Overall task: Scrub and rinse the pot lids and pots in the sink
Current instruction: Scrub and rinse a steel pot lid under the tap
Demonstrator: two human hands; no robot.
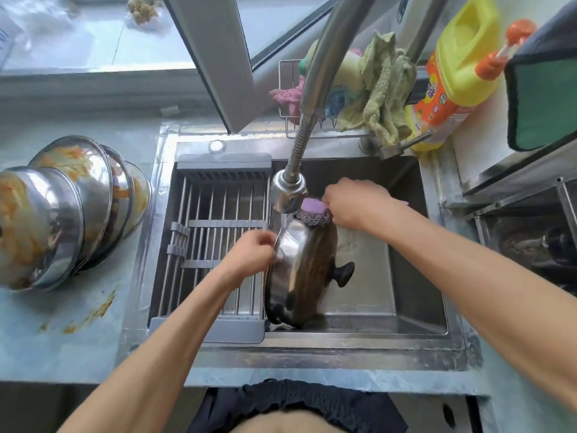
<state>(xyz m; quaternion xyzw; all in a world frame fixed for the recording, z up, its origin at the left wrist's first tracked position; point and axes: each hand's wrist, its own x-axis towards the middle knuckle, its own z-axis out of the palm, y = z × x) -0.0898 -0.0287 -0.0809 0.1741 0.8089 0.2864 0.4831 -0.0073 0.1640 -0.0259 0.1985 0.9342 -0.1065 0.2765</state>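
A steel pot lid (299, 273) with a black knob (343, 273) stands on edge in the sink (415, 276), its domed top facing right. My left hand (253, 251) grips the lid's left rim. My right hand (352, 201) presses a purple scrubber (313, 210) with a steel-wool face against the lid's upper edge. Water runs from the faucet head (287, 192) onto the lid just left of the scrubber.
A grey drying rack (215, 245) covers the sink's left half. Several dirty steel bowls (71, 207) lie stacked on the left counter, with food smears in front. Behind the sink are a wire caddy with cloths (381, 89) and a yellow detergent jug (462, 67).
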